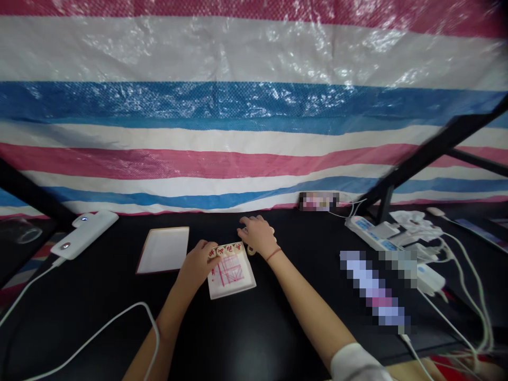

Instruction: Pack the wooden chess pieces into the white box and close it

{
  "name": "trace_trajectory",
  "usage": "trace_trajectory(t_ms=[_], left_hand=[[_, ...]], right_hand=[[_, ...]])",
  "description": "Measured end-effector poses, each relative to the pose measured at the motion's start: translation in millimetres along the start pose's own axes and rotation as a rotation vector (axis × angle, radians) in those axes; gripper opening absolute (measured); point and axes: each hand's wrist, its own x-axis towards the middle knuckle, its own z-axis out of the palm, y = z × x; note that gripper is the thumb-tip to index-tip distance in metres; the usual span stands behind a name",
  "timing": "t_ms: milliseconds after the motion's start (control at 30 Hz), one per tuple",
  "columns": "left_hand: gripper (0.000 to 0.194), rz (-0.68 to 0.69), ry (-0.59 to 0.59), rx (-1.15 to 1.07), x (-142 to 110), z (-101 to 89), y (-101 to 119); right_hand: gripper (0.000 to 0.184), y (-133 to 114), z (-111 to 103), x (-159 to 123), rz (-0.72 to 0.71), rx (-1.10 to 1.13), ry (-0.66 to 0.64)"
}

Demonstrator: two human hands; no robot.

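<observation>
A shallow white box with red lines on its bottom lies in front of me on the black table. Along its far edge sits a row of round Chinese chess pieces with red characters. My left hand is bent around the box's far left corner, thumb inside by the leftmost piece and fingers outside. Just beyond the far right corner, my right hand reaches palm down with fingers apart. It covers more chess pieces, which peek out around it and are mostly hidden.
A box lid lies left of the box. Further left is a white power bank with a cable. A power strip, tangled white cables and a blurred phone are on the right. Another blurred device stands against the striped sheet.
</observation>
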Motion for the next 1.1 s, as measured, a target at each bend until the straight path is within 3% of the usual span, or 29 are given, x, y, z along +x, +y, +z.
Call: trace_trajectory(t_ms=[100,300,600,700,767,900,967,1100], left_hand=[[0.032,0.0,0.012,-0.043,-1,-1.1,-1],[0.04,0.03,0.053,-0.121,-2,-4.2,-6],[0.035,0.151,0.124,-0.166,-1,-10.4,-5],[0.033,0.188,0.149,-0.18,-1,-11.1,-2],[0.039,0.208,0.168,-0.176,-1,-11.0,1],[0.044,0.311,0.205,-0.177,-4,-10.1,11],[0.041,0.341,0.21,-0.192,-5,-9.6,15],[0.036,0.327,0.179,-0.244,-8,-8.2,20]], right_hand=[[0.027,-7,0,15,0.037,-0.047,-0.106],[0.028,-7,2,28,0.094,-0.064,-0.194],[0.018,-5,-11,31,0.081,-0.001,-0.209],[0.023,-6,-20,25,0.03,0.076,-0.17],[0.03,-7,-22,16,-0.06,0.289,-0.185],[0.036,-12,-18,-12,-0.201,1.03,-0.361],[0.037,-15,-16,-24,-0.155,1.225,-0.373],[0.039,-18,-14,-39,-0.023,1.377,-0.349]])
